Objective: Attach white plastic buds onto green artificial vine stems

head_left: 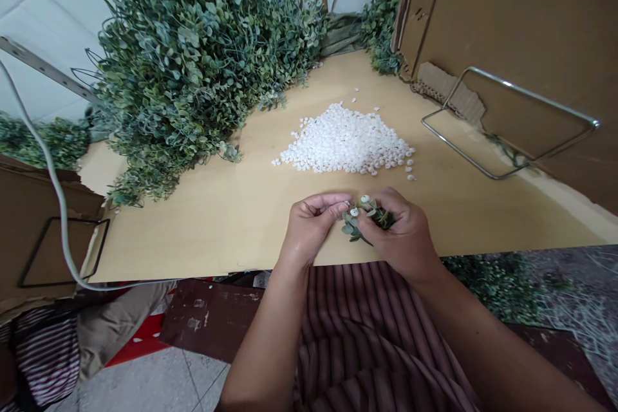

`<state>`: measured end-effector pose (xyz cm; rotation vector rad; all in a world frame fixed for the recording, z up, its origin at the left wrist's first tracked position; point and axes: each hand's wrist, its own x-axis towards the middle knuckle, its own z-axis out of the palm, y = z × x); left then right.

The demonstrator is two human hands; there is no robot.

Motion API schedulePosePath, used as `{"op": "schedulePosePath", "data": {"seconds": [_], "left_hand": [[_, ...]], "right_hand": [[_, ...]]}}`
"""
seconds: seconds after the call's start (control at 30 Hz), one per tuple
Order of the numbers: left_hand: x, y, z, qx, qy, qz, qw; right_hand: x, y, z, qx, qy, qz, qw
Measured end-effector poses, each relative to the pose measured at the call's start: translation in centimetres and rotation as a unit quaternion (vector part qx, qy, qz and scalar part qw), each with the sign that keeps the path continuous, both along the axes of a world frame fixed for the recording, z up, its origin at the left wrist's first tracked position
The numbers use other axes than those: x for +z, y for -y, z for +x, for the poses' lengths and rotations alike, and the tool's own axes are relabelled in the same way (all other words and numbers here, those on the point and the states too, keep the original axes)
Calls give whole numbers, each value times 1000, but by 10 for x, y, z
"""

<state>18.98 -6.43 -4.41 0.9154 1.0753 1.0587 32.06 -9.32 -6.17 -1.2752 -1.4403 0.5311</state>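
My right hand (403, 232) is closed around a small artificial leaf sprig (360, 219) at the near edge of the light wooden table (217, 219). My left hand (311, 222) meets it from the left, fingers pinched on a small white bead-like piece (354, 212) at the sprig's tip. A second white piece sits at the top of the sprig. Just beyond my hands lies a heap of small white pieces (347, 141).
A big mound of artificial green foliage (193, 58) fills the table's back left. More greenery (386, 19) stands at the back right beside a cardboard box (521, 32) with a metal wire frame (512, 122). A white cable (53, 187) hangs at the left over another box.
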Motion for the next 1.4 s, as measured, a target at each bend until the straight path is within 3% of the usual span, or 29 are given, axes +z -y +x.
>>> {"op": "schedulePosePath", "data": {"seconds": [0.53,1.07,1.23,1.4], "left_hand": [[-1,-3,1,-3,-31,-1,1000],[0,-7,-12,-57,-94,13,994],[-13,-13,-24,-34,-164,21,986],[-7,-13,-23,20,-152,26,988]], "right_hand": [[0,-3,-1,6,-38,-20,999],[5,-3,-6,75,-91,-101,988],[6,-6,-6,49,-72,-106,991],[4,-9,-12,69,-85,-62,992]]}}
